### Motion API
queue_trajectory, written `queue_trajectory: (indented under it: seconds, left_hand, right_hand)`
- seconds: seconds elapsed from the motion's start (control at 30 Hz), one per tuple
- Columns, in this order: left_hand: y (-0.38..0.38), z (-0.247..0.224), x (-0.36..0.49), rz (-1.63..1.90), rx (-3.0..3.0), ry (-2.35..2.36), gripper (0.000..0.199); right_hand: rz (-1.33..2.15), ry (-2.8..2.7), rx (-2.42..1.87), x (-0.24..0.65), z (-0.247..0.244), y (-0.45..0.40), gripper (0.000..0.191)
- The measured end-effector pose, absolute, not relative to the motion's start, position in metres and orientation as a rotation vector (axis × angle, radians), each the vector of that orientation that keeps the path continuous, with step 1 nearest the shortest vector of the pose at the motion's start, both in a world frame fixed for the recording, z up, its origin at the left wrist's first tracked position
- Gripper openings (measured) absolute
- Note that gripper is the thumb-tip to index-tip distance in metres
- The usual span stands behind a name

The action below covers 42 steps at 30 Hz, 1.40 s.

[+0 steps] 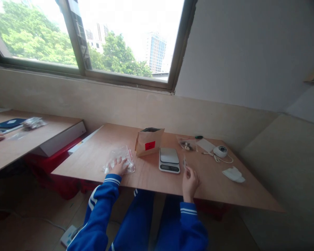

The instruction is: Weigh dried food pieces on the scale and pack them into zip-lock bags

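Facing a window [131, 38] across a wooden table [146, 176], left hand [117, 166] open on plastic bag [130, 161], right hand [190, 181] pinching packet [184, 161].

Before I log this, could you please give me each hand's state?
Left hand: open, on the clear bag.
Right hand: closed on a small clear item.

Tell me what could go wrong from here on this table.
The clear plastic bag under the left hand lies near the front edge of the table; a pull could drag it off.
The right hand pinches a small clear packet just beside the scale, so it might bump it.
The paper bag stands open behind the scale and may tip if knocked.
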<state>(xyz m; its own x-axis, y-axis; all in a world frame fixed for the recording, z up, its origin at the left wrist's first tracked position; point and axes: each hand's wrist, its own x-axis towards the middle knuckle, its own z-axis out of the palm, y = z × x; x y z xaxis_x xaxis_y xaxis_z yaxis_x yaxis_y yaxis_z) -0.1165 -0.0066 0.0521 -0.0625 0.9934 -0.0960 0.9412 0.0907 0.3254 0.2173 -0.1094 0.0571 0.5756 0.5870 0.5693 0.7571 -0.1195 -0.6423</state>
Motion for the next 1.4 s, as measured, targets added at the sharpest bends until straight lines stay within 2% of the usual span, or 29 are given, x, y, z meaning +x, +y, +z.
queue_trajectory:
  seconds: [0.1,0.2,0.3,0.4,0.5,0.67,0.87,0.93,1.1,1.27,1.4]
  left_hand:
    - [-0.003,0.066,-0.115,0.320,1.930,2.097,0.034]
    - [-0.021,0.098,-0.091,0.775,1.906,2.033,0.031]
    - [-0.051,0.126,-0.052,1.032,1.621,1.507,0.036]
    - [-0.073,0.139,-0.021,1.003,1.197,1.070,0.051]
    - [-0.080,0.137,-0.011,0.888,0.984,0.943,0.052]
    - [-0.075,0.123,-0.022,0.980,0.862,0.952,0.034]
    - [-0.072,0.119,-0.037,1.049,1.065,0.968,0.038]
    - [-0.073,0.119,-0.038,1.025,1.136,1.014,0.040]
    - [-0.075,0.112,-0.028,0.990,1.173,1.070,0.040]
    - [-0.078,0.108,-0.021,1.032,1.435,1.171,0.038]
    - [-0.078,0.109,-0.019,1.059,1.530,1.228,0.038]
  right_hand:
    - [-0.153,-1.062,-1.645,0.210,0.079,-0.115,0.037]
    - [-0.092,-1.046,-1.567,0.194,0.099,-0.117,0.035]
    - [-0.069,-1.159,-1.443,0.174,0.118,-0.119,0.029]
    - [0.013,-1.439,-1.250,0.156,0.130,-0.124,0.024]
    - [0.124,-1.644,-1.118,0.141,0.131,-0.129,0.027]
    - [0.270,-1.758,-1.056,0.127,0.126,-0.132,0.031]
    - [0.562,-1.929,-1.128,0.127,0.133,-0.135,0.043]
    - [0.576,-1.891,-1.142,0.123,0.130,-0.133,0.039]
    - [0.443,-1.651,-1.291,0.108,0.108,-0.121,0.014]
    - [0.437,-1.572,-1.391,0.103,0.096,-0.115,0.007]
    - [0.418,-1.574,-1.417,0.106,0.097,-0.117,0.012]
